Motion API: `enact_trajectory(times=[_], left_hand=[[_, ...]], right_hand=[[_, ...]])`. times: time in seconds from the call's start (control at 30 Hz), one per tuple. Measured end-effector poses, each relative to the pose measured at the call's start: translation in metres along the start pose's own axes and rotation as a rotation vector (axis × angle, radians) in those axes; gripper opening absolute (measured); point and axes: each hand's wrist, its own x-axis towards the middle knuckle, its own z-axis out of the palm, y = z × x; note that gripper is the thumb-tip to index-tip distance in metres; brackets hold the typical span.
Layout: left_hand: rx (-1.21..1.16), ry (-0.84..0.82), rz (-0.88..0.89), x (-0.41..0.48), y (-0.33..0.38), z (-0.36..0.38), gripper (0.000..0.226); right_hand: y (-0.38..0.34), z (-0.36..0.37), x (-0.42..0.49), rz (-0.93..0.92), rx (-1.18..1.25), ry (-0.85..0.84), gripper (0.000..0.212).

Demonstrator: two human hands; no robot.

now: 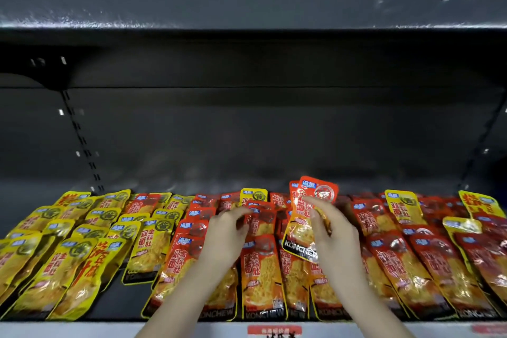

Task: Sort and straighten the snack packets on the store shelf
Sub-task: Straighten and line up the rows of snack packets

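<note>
Forearms reach in over the shelf edge (82,329), which carries a red price label (274,331).

1. Left zone: yellow packets (68,241) lie flat in overlapping rows. Long axes run front to back, tops toward the rear, several skewed.
2. Left hand (225,230): fingers loosely curled, tips on the upper end of a flat red packet. Whether it pinches cannot be determined. It probably steadies the row.
3. Centre zone: red packets (260,291) lie flat, long axes front to back, tops rearward.
4. Right hand (329,228): thumb and fingers pinch the raised packets (319,191), apparently two red ones, held above the centre rows. Long axis is near upright, top up and leaning slightly right, probably lifted for re-placing.
5. Right zone: stray yellow packets (403,207) lie among red ones and still need sorting.
</note>
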Motion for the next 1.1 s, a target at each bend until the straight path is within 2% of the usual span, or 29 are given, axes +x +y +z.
enact_trajectory(times=[0.1, 0.3, 0.47, 0.57, 0.67, 0.77, 0.93, 1.1], left_hand=[[0.003, 0.034, -0.022, -0.002, 0.0, 0.001, 0.031], [-0.046, 0.029, -0.128, -0.002, 0.002, 0.006, 0.033], [-0.014, -0.047, -0.157, 0.003, -0.008, 0.002, 0.032], [0.017, -0.089, -0.152, 0.005, -0.011, -0.003, 0.028], [0.045, -0.059, -0.142, 0.005, -0.007, -0.006, 0.039], [0.112, 0.003, -0.046, 0.005, 0.0, -0.002, 0.048], [0.121, -0.131, 0.002, 0.004, 0.004, 0.008, 0.053], [0.095, -0.118, 0.033, -0.004, 0.004, 0.01, 0.064]], right_hand=[[0.007, 0.001, -0.005, 0.017, -0.03, -0.008, 0.034], [0.012, 0.003, -0.023, 0.037, -0.045, -0.096, 0.037], [0.011, 0.003, -0.025, 0.071, -0.04, -0.148, 0.034], [0.011, 0.003, -0.025, 0.052, -0.031, -0.125, 0.035], [0.011, 0.002, -0.026, 0.055, -0.011, -0.113, 0.036], [0.01, 0.001, -0.027, 0.042, 0.002, -0.101, 0.036], [0.027, 0.005, -0.027, 0.092, -0.014, 0.006, 0.028], [0.046, 0.008, -0.027, 0.16, -0.02, 0.038, 0.02]])
